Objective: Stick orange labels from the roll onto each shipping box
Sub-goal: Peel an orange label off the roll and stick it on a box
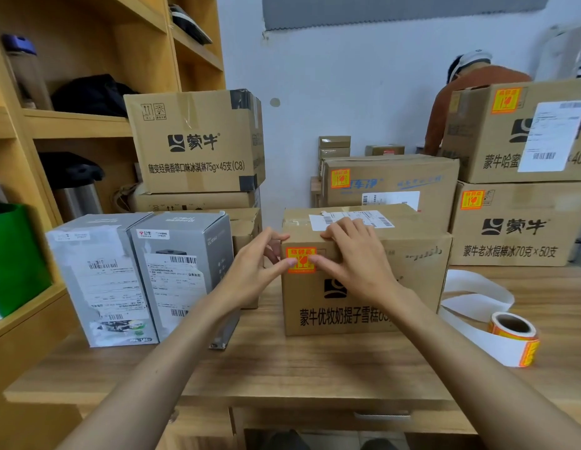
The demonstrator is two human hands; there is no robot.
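Note:
A brown shipping box (363,303) stands in the middle of the wooden table. An orange label (301,254) lies on its front face near the top left corner. My left hand (259,264) presses the label's left edge with its thumb, its other fingers at the box's left corner. My right hand (357,254) presses the label's right side with its thumb, its fingers resting over the top edge. The label roll (513,329) lies on the table at the right, with white backing paper (477,293) trailing from it.
Two grey boxes (143,277) stand left of the centre box. Brown boxes with orange labels are stacked at the right (516,222) and behind (389,183). More cartons (195,141) are stacked back left by wooden shelves (71,125). A person (461,95) bends at the back right.

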